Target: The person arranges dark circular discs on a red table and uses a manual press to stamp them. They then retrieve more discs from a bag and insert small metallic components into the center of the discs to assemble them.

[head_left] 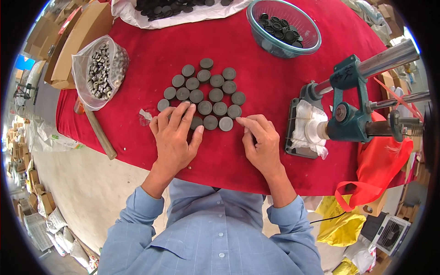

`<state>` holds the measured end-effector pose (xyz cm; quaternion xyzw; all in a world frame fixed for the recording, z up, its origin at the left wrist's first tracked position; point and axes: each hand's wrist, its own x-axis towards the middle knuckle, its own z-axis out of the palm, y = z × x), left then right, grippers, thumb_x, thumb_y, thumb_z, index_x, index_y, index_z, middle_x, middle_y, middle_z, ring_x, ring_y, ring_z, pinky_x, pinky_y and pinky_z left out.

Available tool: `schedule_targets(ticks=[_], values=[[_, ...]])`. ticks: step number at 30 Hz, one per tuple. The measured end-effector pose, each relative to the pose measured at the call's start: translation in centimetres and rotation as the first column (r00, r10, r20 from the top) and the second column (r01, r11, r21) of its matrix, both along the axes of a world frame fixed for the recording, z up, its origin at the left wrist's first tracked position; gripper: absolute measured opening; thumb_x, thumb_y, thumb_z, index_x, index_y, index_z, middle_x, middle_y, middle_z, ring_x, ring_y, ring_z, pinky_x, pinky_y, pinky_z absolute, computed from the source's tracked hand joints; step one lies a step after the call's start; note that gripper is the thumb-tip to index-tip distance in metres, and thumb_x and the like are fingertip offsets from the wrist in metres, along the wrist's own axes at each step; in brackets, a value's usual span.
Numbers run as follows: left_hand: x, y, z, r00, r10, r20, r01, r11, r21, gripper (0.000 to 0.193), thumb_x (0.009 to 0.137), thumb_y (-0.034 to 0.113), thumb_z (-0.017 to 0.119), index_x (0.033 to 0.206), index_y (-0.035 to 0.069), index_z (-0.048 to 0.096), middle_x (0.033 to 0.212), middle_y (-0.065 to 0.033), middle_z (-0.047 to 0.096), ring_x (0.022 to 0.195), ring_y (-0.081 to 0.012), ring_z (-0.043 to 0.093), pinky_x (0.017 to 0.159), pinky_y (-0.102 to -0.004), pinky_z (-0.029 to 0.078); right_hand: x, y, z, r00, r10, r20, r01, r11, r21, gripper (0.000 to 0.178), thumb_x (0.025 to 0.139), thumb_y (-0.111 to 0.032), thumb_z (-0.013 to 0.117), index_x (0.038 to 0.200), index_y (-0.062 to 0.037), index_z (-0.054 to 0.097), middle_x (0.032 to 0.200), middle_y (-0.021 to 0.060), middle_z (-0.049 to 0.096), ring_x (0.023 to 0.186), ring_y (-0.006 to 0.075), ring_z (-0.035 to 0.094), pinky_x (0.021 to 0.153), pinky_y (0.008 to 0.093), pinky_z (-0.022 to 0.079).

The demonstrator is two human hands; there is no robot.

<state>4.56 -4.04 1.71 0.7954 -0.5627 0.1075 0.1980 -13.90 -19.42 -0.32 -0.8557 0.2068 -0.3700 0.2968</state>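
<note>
A loose group of round dark grey caps [205, 107] lies flat on the red tablecloth [220, 160]. My left hand [175, 129] rests over the group's lower left side, fingers stretched out, fingertips touching the caps there and partly hiding them. On the other side, my right hand [261, 140] sits with bent fingers, its index fingertip beside the caps at the group's right edge. Its thumb and index are apart, and I see nothing held between them.
A green hand press [341, 114] stands at right, beside a red bag [380, 169]. Far right, a clear bowl [285, 50] holds black caps. At left are a plastic bag of metal parts [118, 64], a hammer [98, 133] and a cardboard box [87, 41]. More black pieces [160, 10] lie on white sheeting.
</note>
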Motion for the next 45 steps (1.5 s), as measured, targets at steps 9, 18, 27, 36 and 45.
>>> schedule_targets(ticks=[9, 18, 27, 36, 45], values=[[0.6, -0.2, -0.1, 0.999, -0.049, 0.001, 0.049, 0.999, -0.013, 0.057, 0.084, 0.021, 0.075, 0.136, 0.002, 0.066, 0.142, -0.0075, 0.061, 0.125, -0.0302, 0.053, 0.109, -0.0479, 0.035, -0.1, 0.0, 0.0, 1.000, -0.003, 0.002, 0.003, 1.000, 0.011, 0.036, 0.081, 0.009, 0.067, 0.114, -0.0037, 0.072, 0.097, 0.0101, 0.070, 0.082, 0.0282, 0.068, 0.075, 0.0402, 0.050], [3.6, 1.9, -0.8, 0.979, 0.097, -0.178, -0.066, 0.983, 0.169, 0.135, 0.074, 0.061, 0.088, 0.168, 0.000, 0.012, 0.172, -0.0263, 0.020, 0.159, -0.0455, 0.023, 0.129, -0.0572, 0.018, 0.0, 0.0, 0.2, 0.998, -0.032, 0.050, 0.028, 0.998, 0.065, 0.038, 0.083, 0.008, 0.066, 0.118, -0.0026, 0.070, 0.100, 0.0111, 0.070, 0.084, 0.0294, 0.069, 0.075, 0.0403, 0.051], [4.3, -2.3, -0.7, 0.979, -0.054, -0.196, 0.087, 0.983, 0.161, 0.147, 0.064, 0.066, 0.092, 0.165, -0.008, 0.013, 0.169, -0.0341, 0.019, 0.157, -0.0490, 0.024, 0.128, -0.0563, 0.023, -0.1, 0.1, 0.5, 0.996, -0.044, 0.073, 0.036, 0.993, 0.111, 0.039, 0.083, 0.008, 0.066, 0.120, -0.0025, 0.069, 0.102, 0.0119, 0.070, 0.085, 0.0311, 0.069, 0.075, 0.0414, 0.053], [3.5, -4.9, 2.0, 0.984, -0.167, -0.055, 0.173, 0.975, 0.138, 0.086, 0.094, 0.051, 0.071, 0.158, 0.000, 0.044, 0.166, -0.0200, 0.036, 0.155, -0.0385, 0.032, 0.124, -0.0563, 0.020, -0.1, -0.3, 0.4, 0.994, -0.046, 0.102, 0.038, 0.996, 0.078, 0.037, 0.084, 0.008, 0.067, 0.120, -0.0027, 0.069, 0.100, 0.0113, 0.069, 0.082, 0.0309, 0.068, 0.073, 0.0411, 0.053], [2.9, -6.6, 1.1, 0.973, -0.169, 0.160, 0.137, 0.971, 0.194, 0.070, 0.098, 0.046, 0.067, 0.150, 0.000, 0.055, 0.155, -0.0137, 0.054, 0.149, -0.0326, 0.042, 0.123, -0.0558, 0.023, -0.7, -0.3, 0.8, 0.996, -0.047, 0.082, 0.039, 0.994, 0.100, 0.036, 0.084, 0.007, 0.068, 0.119, -0.0030, 0.069, 0.099, 0.0110, 0.069, 0.080, 0.0310, 0.067, 0.073, 0.0414, 0.053]])
